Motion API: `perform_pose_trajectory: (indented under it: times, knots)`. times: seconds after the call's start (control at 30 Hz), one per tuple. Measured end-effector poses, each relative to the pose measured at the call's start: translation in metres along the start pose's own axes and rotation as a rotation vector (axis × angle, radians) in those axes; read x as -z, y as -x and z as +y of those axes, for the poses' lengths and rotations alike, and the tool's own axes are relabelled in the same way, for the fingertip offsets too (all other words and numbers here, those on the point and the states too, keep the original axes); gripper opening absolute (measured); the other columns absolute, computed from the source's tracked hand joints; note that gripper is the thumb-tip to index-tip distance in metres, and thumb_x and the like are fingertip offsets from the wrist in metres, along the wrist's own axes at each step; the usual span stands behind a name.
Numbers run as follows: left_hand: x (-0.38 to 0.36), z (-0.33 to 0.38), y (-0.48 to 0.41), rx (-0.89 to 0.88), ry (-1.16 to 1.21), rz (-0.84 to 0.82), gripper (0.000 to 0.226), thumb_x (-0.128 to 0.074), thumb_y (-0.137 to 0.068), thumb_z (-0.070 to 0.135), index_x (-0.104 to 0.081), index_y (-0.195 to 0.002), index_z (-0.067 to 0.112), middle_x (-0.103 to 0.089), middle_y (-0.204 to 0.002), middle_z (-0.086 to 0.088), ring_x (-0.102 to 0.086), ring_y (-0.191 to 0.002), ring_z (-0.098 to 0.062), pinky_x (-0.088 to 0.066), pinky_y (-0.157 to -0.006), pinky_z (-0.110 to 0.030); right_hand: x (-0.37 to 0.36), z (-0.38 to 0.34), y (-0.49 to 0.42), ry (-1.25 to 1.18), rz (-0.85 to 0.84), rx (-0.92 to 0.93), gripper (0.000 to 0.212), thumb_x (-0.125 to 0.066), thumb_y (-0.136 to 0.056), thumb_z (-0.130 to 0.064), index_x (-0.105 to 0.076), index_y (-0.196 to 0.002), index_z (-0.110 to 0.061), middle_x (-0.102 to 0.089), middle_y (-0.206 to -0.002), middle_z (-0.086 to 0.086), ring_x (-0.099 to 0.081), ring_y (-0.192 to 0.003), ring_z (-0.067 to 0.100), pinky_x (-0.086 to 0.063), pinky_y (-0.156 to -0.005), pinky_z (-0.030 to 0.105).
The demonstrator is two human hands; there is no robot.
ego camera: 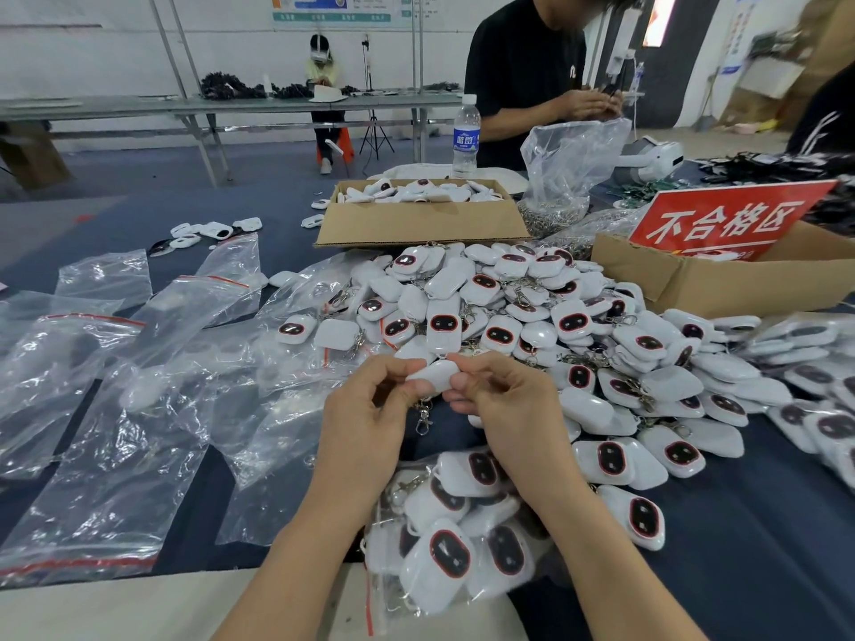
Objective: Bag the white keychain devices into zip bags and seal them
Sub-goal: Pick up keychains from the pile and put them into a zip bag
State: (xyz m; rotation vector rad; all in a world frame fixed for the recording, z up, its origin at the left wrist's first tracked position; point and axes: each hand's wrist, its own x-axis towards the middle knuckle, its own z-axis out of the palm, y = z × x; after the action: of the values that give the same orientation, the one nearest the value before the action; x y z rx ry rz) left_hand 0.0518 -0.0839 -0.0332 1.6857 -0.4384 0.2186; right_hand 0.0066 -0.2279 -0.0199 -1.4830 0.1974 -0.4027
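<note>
Both hands pinch one white keychain device above desk.
Left hand (pixel 370 400) and right hand (pixel 499 400) hold device (pixel 435 374), clasp (pixel 423 421) dangling; device pile (pixel 532 316) behind, empty zip bags (pixel 115 409) left, filled bag (pixel 458 538) below wrists, cardboard box (pixel 416 219) beyond.

The left grip (pixel 365 409) and right grip (pixel 504 404) cover most of the held keychain device (pixel 435 374), its face unseen. The red sign (pixel 726 219) has its lower text hidden inside a cardboard box (pixel 694 284). The wall poster (pixel 333 6) is cut by the top edge, its print too small.
</note>
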Motion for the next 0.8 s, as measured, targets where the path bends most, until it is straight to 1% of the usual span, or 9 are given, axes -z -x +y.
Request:
perform_pose_trajectory:
  times: [0.13, 0.2, 0.27, 0.33, 0.43, 0.5, 0.6, 0.7, 0.8]
  knots:
    - [-0.0006, 0.0021, 0.0007, -0.006, 0.004, 0.011, 0.029, -0.073, -0.091, 0.012, -0.073, -0.092, 0.041, -0.074, -0.090, 0.018, -0.068, -0.087, -0.002, -0.049, -0.076, -0.011, -0.0017, -0.0010, 0.0009, -0.024, 0.008, 0.003, 0.019, -0.066, -0.093, -0.001, -0.075, -0.093, -0.017, -0.077, -0.083, 0.006, -0.075, -0.078, 0.014, -0.057, -0.070, 0.017]
    - [-0.0007, 0.0036, 0.0008, -0.025, -0.012, -0.002, 0.024, -0.072, -0.093, 0.020, -0.070, -0.100, 0.043, -0.072, -0.096, 0.018, -0.067, -0.092, 0.000, -0.049, -0.077, -0.011, -0.0022, -0.0019, 0.0004, -0.056, 0.002, -0.010, 0.016, -0.066, -0.093, -0.002, -0.073, -0.093, -0.015, -0.076, -0.081, 0.006, -0.075, -0.077, 0.014, -0.057, -0.069, 0.017]
    - [-0.0002, 0.0039, 0.0007, -0.014, -0.019, -0.034, 0.024, -0.071, -0.093, 0.026, -0.066, -0.108, 0.044, -0.071, -0.100, 0.015, -0.067, -0.095, -0.003, -0.051, -0.079, -0.015, -0.0019, -0.0018, -0.0009, -0.083, -0.002, -0.038, 0.013, -0.065, -0.094, -0.002, -0.071, -0.093, -0.013, -0.076, -0.078, 0.006, -0.075, -0.077, 0.014, -0.057, -0.068, 0.017]
    - [0.0006, 0.0027, 0.0003, -0.018, -0.029, -0.067, 0.024, -0.071, -0.093, 0.024, -0.067, -0.108, 0.043, -0.071, -0.100, 0.015, -0.067, -0.096, -0.005, -0.052, -0.081, -0.019, -0.0014, -0.0009, -0.0015, -0.093, 0.001, -0.063, 0.010, -0.065, -0.094, -0.002, -0.070, -0.093, -0.011, -0.076, -0.078, 0.007, -0.075, -0.077, 0.016, -0.057, -0.068, 0.016]
    - [0.0006, 0.0018, 0.0000, -0.047, -0.078, -0.096, 0.028, -0.071, -0.093, 0.018, -0.070, -0.108, 0.041, -0.068, -0.104, 0.020, -0.065, -0.101, -0.004, -0.050, -0.088, -0.023, 0.0000, 0.0004, -0.0009, -0.088, 0.011, -0.072, 0.013, -0.065, -0.094, -0.002, -0.069, -0.089, -0.013, -0.076, -0.077, 0.007, -0.076, -0.077, 0.018, -0.057, -0.067, 0.017]
    - [0.0002, 0.0032, -0.0005, -0.063, -0.110, -0.100, 0.035, -0.071, -0.093, 0.014, -0.069, -0.108, 0.045, -0.064, -0.104, 0.023, -0.063, -0.102, 0.000, -0.046, -0.090, -0.017, 0.0007, 0.0010, -0.0007, -0.079, 0.009, -0.072, 0.015, -0.065, -0.094, -0.002, -0.068, -0.085, -0.014, -0.076, -0.077, 0.008, -0.076, -0.079, 0.021, -0.058, -0.068, 0.018]
    - [0.0000, 0.0040, -0.0007, -0.039, -0.097, -0.083, 0.043, -0.070, -0.091, 0.006, -0.068, -0.102, 0.048, -0.064, -0.101, 0.026, -0.061, -0.098, 0.006, -0.041, -0.083, -0.005, 0.0013, 0.0016, -0.0008, -0.058, -0.003, -0.072, 0.020, -0.063, -0.095, -0.001, -0.065, -0.080, -0.014, -0.076, -0.077, 0.007, -0.076, -0.079, 0.022, -0.058, -0.067, 0.019]
    - [0.0003, 0.0028, 0.0004, -0.006, -0.054, -0.070, 0.041, -0.070, -0.091, 0.003, -0.071, -0.099, 0.043, -0.067, -0.098, 0.027, -0.062, -0.094, 0.006, -0.041, -0.079, -0.004, 0.0012, 0.0026, -0.0006, -0.040, -0.012, -0.072, 0.022, -0.063, -0.095, -0.001, -0.065, -0.079, -0.015, -0.077, -0.080, 0.007, -0.076, -0.080, 0.022, -0.059, -0.070, 0.021]
    - [-0.0002, 0.0030, 0.0007, -0.012, -0.042, -0.069, 0.039, -0.070, -0.092, 0.007, -0.071, -0.100, 0.045, -0.069, -0.098, 0.026, -0.064, -0.093, 0.003, -0.044, -0.078, -0.007, 0.0019, 0.0026, -0.0014, -0.045, -0.006, -0.064, 0.022, -0.063, -0.095, -0.001, -0.066, -0.079, -0.016, -0.077, -0.081, 0.007, -0.076, -0.079, 0.021, -0.060, -0.071, 0.021]
